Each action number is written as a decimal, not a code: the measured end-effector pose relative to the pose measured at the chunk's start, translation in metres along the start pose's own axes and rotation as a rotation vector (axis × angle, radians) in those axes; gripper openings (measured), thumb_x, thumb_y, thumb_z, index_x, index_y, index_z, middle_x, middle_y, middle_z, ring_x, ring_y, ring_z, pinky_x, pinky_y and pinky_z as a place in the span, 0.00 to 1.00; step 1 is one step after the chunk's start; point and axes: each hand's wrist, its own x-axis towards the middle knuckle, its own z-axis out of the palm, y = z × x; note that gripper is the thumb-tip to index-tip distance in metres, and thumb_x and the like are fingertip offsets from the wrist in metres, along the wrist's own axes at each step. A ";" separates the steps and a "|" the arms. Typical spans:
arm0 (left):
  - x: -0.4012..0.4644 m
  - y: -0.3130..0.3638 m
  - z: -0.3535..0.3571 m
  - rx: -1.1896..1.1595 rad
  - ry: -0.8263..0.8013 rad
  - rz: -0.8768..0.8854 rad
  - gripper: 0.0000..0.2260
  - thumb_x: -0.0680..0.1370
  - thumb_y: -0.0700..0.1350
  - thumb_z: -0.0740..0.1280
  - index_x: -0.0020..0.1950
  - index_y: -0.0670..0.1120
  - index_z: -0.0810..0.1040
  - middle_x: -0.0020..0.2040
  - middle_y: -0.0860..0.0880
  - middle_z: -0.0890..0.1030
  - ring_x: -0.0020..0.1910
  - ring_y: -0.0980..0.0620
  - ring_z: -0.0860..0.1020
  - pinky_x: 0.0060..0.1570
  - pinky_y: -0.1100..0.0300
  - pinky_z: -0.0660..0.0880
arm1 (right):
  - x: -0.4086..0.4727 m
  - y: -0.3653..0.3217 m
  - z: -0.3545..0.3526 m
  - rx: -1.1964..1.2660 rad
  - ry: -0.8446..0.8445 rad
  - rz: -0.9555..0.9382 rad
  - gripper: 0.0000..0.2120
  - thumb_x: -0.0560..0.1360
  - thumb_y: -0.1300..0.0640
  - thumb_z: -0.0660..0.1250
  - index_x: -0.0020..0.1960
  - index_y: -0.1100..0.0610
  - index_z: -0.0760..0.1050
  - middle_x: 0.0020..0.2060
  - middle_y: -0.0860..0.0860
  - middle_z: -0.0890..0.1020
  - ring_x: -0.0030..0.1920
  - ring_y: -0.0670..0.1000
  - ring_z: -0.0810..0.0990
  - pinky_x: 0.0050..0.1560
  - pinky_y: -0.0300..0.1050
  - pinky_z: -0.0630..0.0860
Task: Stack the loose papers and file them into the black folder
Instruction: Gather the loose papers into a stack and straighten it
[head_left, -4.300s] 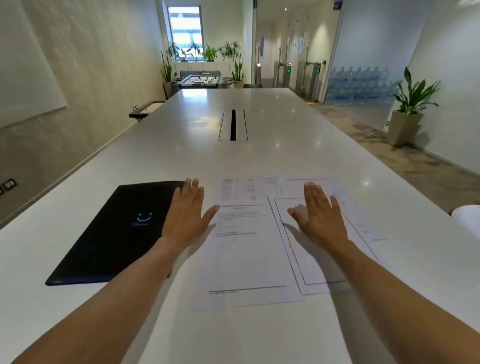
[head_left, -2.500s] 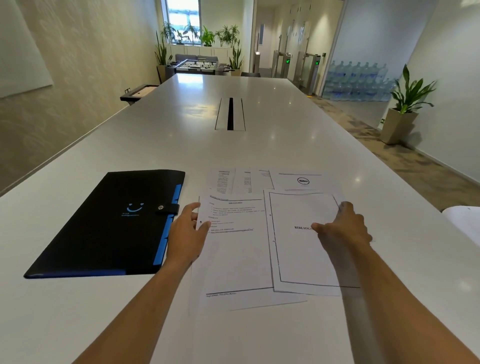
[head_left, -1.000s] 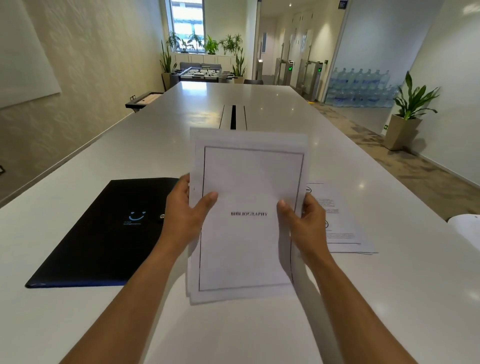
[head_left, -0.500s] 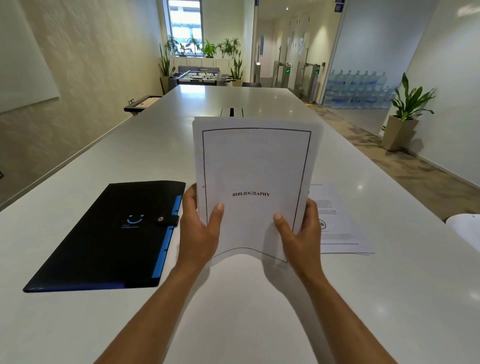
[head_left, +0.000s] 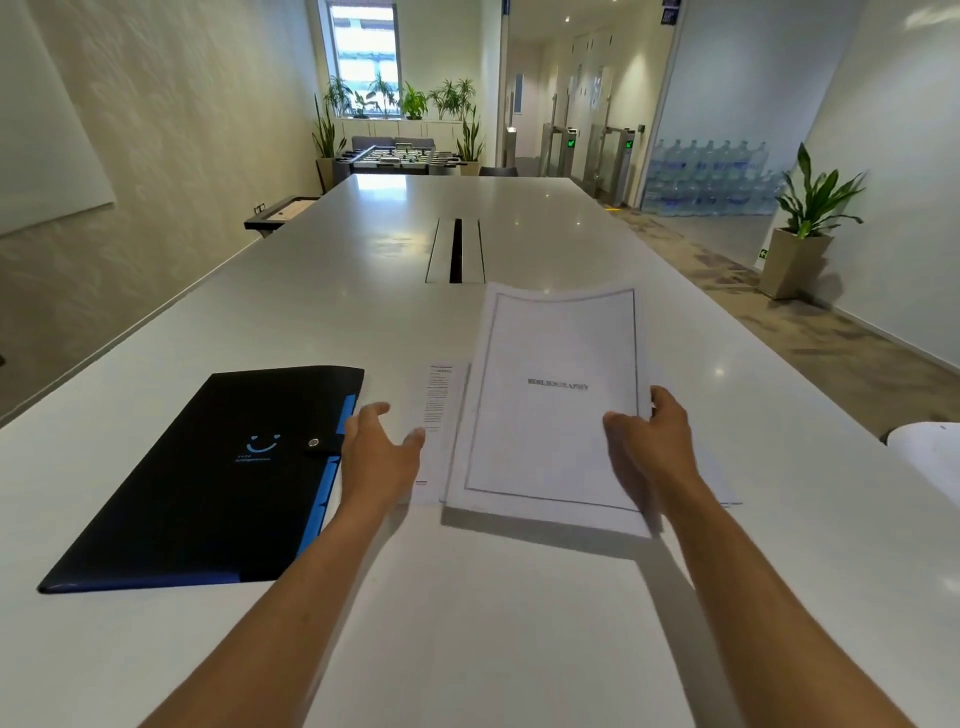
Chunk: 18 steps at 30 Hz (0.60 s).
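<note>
A closed black folder (head_left: 223, 467) with a blue edge and a snap strap lies on the white table (head_left: 467, 623) to the left. My right hand (head_left: 654, 441) grips the right edge of a paper stack (head_left: 550, 405) topped by a framed "BIBLIOGRAPHY" page. The stack is tilted low over the table and casts a shadow under its near edge. My left hand (head_left: 379, 452) is spread and holds nothing, between the folder and a printed loose sheet (head_left: 440, 415) that lies flat, partly under the stack. Another sheet (head_left: 719, 480) shows on the table beside my right wrist.
A cable slot (head_left: 457, 249) runs down the middle of the table beyond the papers. A white rounded object (head_left: 930, 460) sits at the table's right edge. A potted plant (head_left: 800, 244) stands on the floor to the right.
The stack has come down from upright in front of me to low and nearly flat on the right. My left hand has let go of it; only my right hand holds it.
</note>
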 end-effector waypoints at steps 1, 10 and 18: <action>0.002 -0.004 0.003 0.036 -0.017 -0.023 0.25 0.76 0.47 0.70 0.70 0.46 0.66 0.71 0.44 0.63 0.67 0.44 0.69 0.59 0.52 0.73 | 0.010 0.004 -0.007 -0.047 0.002 0.051 0.18 0.70 0.62 0.67 0.59 0.56 0.73 0.50 0.54 0.83 0.47 0.55 0.83 0.50 0.50 0.80; 0.006 -0.008 0.021 0.164 -0.079 0.010 0.27 0.76 0.45 0.69 0.73 0.45 0.63 0.73 0.43 0.62 0.68 0.44 0.70 0.61 0.52 0.72 | 0.058 0.032 -0.050 -0.512 0.041 0.145 0.11 0.72 0.63 0.65 0.53 0.65 0.75 0.48 0.61 0.80 0.47 0.61 0.78 0.44 0.48 0.73; 0.018 0.003 0.016 0.141 -0.134 -0.101 0.28 0.73 0.47 0.70 0.72 0.49 0.65 0.68 0.43 0.72 0.62 0.43 0.75 0.59 0.47 0.76 | 0.056 0.046 -0.043 -0.996 0.063 0.178 0.20 0.71 0.48 0.64 0.60 0.56 0.69 0.58 0.61 0.74 0.60 0.63 0.70 0.59 0.55 0.66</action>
